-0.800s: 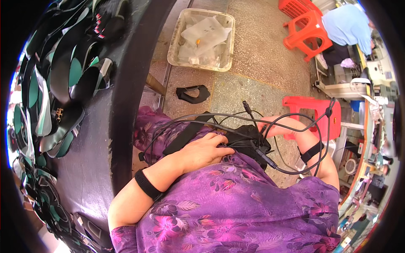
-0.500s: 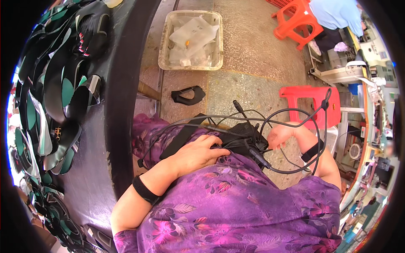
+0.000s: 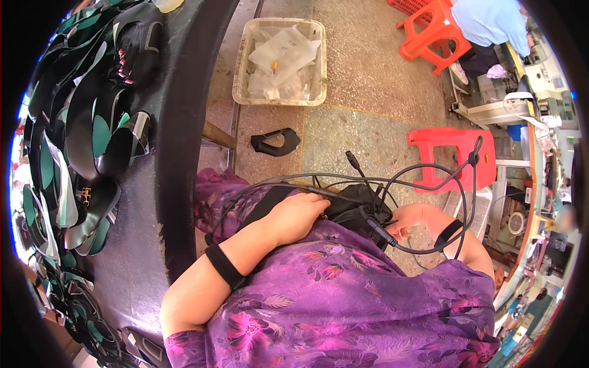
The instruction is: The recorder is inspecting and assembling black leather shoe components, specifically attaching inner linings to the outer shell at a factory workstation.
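Note:
At my waist lies a black bag [image 3: 352,211] with thick black cables [image 3: 423,182] looping out of it. My left hand [image 3: 297,216] is closed at the bag's left side, its fingers bent over the edge and their tips partly hidden. At the bag's right end, my right hand [image 3: 410,219] has its fingers curled against the side, partly behind a cable. A cable connector [image 3: 353,161] sticks up from the bag, away from both hands. Each forearm wears a black band, and a black strap [image 3: 265,205] runs beside my left hand.
A dark worktable [image 3: 132,227] on the left carries many black and green shoe upper pieces [image 3: 92,147]. On the floor are a plastic bin [image 3: 238,73] with clear bags, a black cut piece [image 3: 275,150] and red stools [image 3: 451,144]. Another person in light blue [image 3: 491,21] is at far right.
My right hand has moved left and down to the bag's side. My left hand's fingers have gone from spread on the bag to curled at its edge. The connector and cables have shifted slightly.

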Motion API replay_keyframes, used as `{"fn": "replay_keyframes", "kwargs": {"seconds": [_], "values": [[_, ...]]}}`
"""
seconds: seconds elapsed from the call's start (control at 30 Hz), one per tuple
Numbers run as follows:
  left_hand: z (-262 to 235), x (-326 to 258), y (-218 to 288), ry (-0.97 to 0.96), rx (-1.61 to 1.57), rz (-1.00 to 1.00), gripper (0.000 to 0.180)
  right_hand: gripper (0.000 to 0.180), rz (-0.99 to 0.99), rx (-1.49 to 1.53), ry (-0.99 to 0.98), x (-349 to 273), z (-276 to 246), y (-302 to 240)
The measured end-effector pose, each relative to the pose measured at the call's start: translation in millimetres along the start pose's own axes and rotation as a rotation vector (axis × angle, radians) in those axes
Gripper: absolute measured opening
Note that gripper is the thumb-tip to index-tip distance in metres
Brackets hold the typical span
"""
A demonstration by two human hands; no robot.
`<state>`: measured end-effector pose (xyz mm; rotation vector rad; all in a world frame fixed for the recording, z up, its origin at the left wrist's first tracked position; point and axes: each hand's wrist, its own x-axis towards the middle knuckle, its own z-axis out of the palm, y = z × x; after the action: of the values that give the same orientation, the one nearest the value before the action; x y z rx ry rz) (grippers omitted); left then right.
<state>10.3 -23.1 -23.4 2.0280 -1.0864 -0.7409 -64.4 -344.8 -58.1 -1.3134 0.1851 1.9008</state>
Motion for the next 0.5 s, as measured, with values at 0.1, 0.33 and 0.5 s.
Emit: {"fn": "replay_keyframes", "kwargs": {"seconds": [0.1, 0.33, 0.5], "values": [[-9.3, 3.9, 3.2, -0.18, 0.11, -0.094, 0.025, 0.03, -0.045, -0.073, 0.015, 5.8, -7.3, 2.5], [-16.8, -0.5, 4.7, -0.123, 0.227, -0.052, 0.021, 0.029, -0.18, 0.005, -0.201, -1.2, -24.8, 3.7], [-22.3, 5.6, 14.9, -0.15, 0.117, -0.212, 0.024, 0.027, -0.202, 0.059, -0.151, -15.0, -29.0, -21.6]]}}
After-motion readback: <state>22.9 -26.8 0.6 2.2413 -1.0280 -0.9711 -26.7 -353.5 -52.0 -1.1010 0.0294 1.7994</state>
